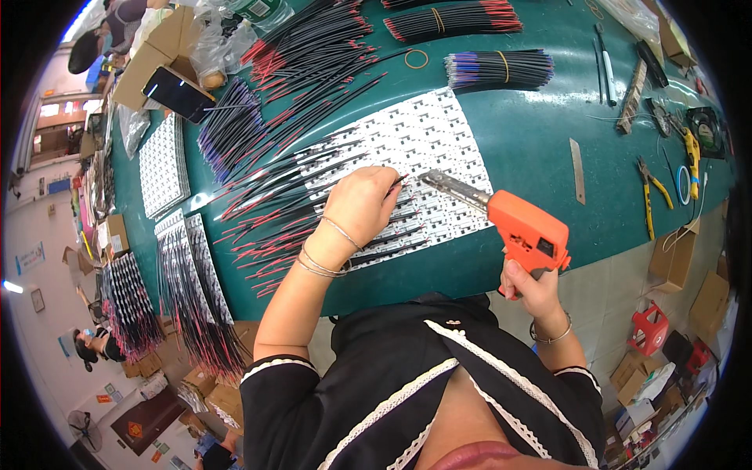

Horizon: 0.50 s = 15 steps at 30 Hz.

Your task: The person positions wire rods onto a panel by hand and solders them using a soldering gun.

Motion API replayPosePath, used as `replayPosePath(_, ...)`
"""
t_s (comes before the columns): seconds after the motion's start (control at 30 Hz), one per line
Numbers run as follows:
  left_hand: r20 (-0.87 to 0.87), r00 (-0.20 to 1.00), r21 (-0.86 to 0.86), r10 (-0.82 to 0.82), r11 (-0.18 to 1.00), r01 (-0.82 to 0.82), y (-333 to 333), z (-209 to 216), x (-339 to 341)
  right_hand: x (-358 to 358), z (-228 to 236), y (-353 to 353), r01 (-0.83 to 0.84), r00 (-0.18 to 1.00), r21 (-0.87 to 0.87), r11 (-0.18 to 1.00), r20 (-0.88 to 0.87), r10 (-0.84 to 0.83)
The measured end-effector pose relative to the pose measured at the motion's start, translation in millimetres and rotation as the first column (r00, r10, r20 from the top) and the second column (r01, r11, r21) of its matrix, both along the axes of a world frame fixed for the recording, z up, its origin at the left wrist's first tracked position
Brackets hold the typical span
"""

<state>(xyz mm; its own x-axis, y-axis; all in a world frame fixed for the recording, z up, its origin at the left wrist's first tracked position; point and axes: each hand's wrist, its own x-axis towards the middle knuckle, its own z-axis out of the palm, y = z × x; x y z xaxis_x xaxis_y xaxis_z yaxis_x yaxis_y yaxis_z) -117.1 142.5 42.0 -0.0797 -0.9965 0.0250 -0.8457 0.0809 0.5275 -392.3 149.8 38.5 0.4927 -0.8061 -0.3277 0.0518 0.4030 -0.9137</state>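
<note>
My left hand (359, 205) rests over a white panel of small circuit boards (458, 149) on the green table. Its fingers pinch a thin black wire (399, 180) near the end. In my right hand (533, 288) is an orange soldering gun (534, 229), gripped by its handle, with the metal tip pointing left, a little right of the pinched wire. Whether the tip touches the panel, I cannot tell. Several black wires with red ends (270, 235) lie across the panel's left part and fan out past its edge.
Wire bundles (501, 69) and loose wires (321, 47) lie at the back. A phone (178, 92) leans on a carton. Panel stacks (163, 166) stand at left; wired panels (192, 266) hang over the edge. Right: a metal strip (577, 171), yellow-handled pliers (648, 192), a solder spool (706, 129).
</note>
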Motion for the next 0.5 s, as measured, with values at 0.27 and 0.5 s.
replayPosePath(0.27, 0.020, 1.000, -0.026, -0.009, 1.000, 0.010, 7, -3, 4, -1, 4, 0, 0.143, 0.982, 0.028, 0.989, 0.123, -0.145)
replayPosePath(0.5, -0.488, 0.734, -0.145, 0.472, 0.785, -0.602, 23, 50, 54, -6, 5, 2, 0.236, 0.964, -0.022, 0.971, 0.130, -0.232)
